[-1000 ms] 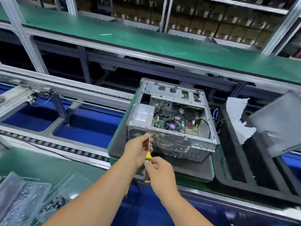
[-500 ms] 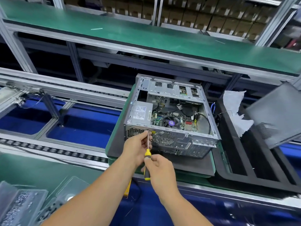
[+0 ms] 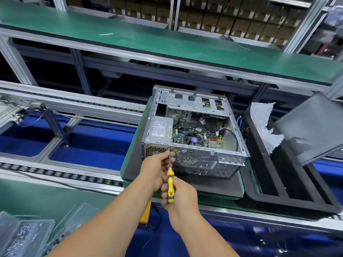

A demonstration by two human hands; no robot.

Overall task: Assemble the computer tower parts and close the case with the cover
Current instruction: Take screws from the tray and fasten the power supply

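Open grey metal computer tower (image 3: 194,138) lying sideways on dark pallet (image 3: 213,186). Right hand (image 3: 181,195) gripping yellow-handled screwdriver (image 3: 169,184), left hand (image 3: 157,169) pinching its shaft, steadying tip at rear-panel screw. Grey perforated cover (image 3: 313,127) waiting aside, right.

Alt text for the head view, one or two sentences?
Right hand grips a yellow screwdriver, left hand steadying its shaft, tip at the rear panel of an open computer case; a grey cover panel leans at right.
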